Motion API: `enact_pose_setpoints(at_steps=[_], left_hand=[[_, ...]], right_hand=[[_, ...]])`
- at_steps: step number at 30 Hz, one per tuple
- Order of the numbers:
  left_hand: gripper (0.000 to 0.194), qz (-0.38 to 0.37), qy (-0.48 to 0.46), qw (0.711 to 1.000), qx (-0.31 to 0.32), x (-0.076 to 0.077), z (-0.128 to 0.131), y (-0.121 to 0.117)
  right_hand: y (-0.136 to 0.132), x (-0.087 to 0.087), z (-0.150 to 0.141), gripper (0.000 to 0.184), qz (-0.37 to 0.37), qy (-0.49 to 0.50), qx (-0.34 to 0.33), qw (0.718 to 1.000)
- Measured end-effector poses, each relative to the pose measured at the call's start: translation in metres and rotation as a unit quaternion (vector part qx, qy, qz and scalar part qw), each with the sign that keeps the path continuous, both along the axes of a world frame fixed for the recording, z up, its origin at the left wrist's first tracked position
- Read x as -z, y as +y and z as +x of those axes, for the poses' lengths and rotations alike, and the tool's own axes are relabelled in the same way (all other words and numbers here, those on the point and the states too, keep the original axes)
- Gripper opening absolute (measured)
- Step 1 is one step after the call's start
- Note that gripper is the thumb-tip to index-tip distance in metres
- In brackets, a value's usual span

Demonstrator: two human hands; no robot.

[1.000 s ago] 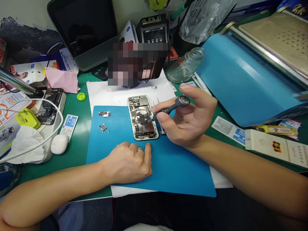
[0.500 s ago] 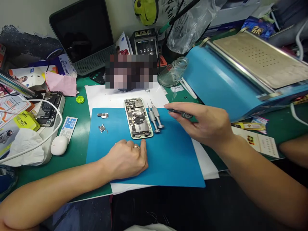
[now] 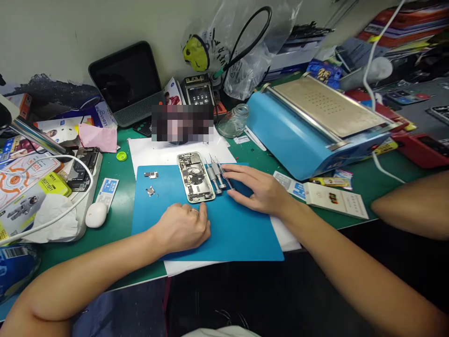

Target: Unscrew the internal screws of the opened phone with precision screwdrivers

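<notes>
An opened phone point(image 3: 196, 180) lies on the blue mat point(image 3: 245, 238), its inner boards facing up. My left hand point(image 3: 185, 227) rests palm down with curled fingers just below the phone's lower edge, the index finger reaching toward that edge; its underside is hidden. Right of the phone, two grey screwdrivers point(image 3: 214, 174) lie side by side. My right hand point(image 3: 256, 189) has its fingertips on a third, darker screwdriver point(image 3: 227, 180) alongside them, at mat level. Left of the phone are a small metal-plated part point(image 3: 151, 175) and another small part with loose bits point(image 3: 151, 191).
A blue machine point(image 3: 280, 135) with a metal top plate stands at right, near a glass jar point(image 3: 234, 120). Cigarette packet point(image 3: 336, 200) and another person's arm point(image 3: 414, 206) are at right. At left are an earbud case point(image 3: 96, 215), a white cable and a second opened phone point(image 3: 84, 169).
My right hand has come down and left, bringing the dark screwdriver from the air to beside the two grey ones. My left hand stays by the phone. The camera view has shifted.
</notes>
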State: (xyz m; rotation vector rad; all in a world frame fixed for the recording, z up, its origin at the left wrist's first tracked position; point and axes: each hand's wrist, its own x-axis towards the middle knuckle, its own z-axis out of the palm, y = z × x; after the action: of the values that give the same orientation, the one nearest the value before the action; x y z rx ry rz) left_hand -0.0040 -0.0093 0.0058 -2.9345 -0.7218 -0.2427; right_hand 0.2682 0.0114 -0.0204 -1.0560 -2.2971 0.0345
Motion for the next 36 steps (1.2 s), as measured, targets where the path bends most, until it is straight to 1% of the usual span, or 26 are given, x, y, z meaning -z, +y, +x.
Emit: enact_pose_setpoints(at_steps=[5,12,14,18,21,26,36], left_hand=[[0.042,-0.015,0.004,1.0,0.002,-0.0002,0.0003,0.0],[0.04,-0.029,0.009,0.999,0.011,-0.0011,0.0007,-0.0005],[0.04,-0.032,0.01,0.999,0.017,-0.0008,0.0007,-0.0003],[0.04,-0.032,0.01,0.999,0.021,-0.0006,0.0002,0.0004],[0.039,-0.028,0.009,0.999,0.019,-0.0006,0.0001,0.0011],[0.04,-0.023,0.006,1.0,0.012,0.0012,0.0004,0.0016],[0.038,-0.015,0.007,1.0,-0.005,0.0032,0.0006,0.0017]], right_hand=[[0.0015,0.0024,-0.0022,0.046,-0.006,0.013,0.0,1.0],[0.0043,0.0041,-0.0023,0.046,-0.016,-0.022,-0.014,1.0],[0.0044,0.0044,-0.0028,0.041,-0.014,-0.021,-0.014,1.0],[0.005,0.0046,-0.0051,0.025,-0.003,-0.013,-0.01,1.0],[0.0057,0.0042,-0.0067,0.017,0.008,-0.009,-0.015,1.0],[0.007,0.003,-0.0079,0.013,0.027,-0.014,-0.022,0.999],[0.0085,0.0054,-0.0065,0.01,0.014,0.008,-0.038,0.999]])
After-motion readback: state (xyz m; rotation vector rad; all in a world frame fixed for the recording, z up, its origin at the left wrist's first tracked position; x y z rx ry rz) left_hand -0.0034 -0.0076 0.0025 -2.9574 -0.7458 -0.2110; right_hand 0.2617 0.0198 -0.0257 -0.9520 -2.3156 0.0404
